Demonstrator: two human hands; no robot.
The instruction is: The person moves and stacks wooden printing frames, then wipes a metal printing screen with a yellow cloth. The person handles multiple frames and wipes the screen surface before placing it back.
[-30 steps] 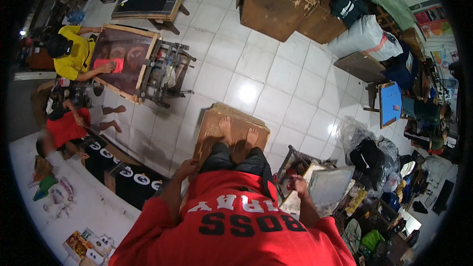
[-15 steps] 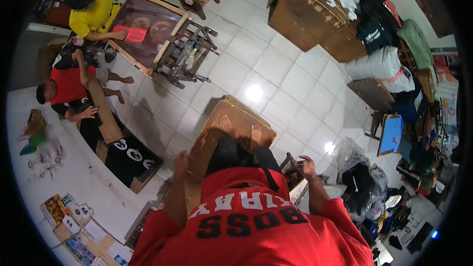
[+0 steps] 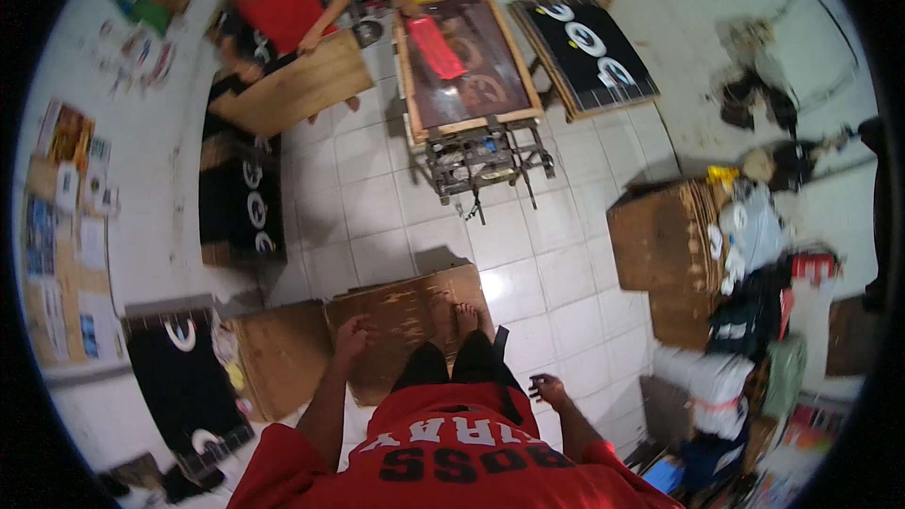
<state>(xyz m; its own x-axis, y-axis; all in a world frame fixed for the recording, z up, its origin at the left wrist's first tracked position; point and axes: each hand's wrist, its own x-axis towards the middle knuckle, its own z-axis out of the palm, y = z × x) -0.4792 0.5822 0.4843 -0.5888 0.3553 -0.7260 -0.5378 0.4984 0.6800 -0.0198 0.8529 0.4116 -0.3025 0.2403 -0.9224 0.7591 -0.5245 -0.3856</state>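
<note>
My left hand (image 3: 354,336) hangs with its fingers loosely stretched out, holding nothing, above a worn brown board (image 3: 382,306). My right hand (image 3: 548,389) hangs by my right hip with its fingers apart and nothing in them; its fingertips look dark. Bare feet stand on the same brown board. Beside it on the left is another brown board (image 3: 281,358), and farther left a black printed cloth (image 3: 179,386) lies on a board.
Ahead stands a wooden-framed screen (image 3: 476,99) on a metal stand (image 3: 481,165); a person in yellow holds a red piece (image 3: 436,47) on it. A person in red holds a wooden board (image 3: 302,85). Stacked brown boards (image 3: 660,236) and bags (image 3: 702,382) stand on the right.
My view has turned left, bringing the screen to the middle. Both hands remain free. The person in red has lifted and tilted the wooden board.
</note>
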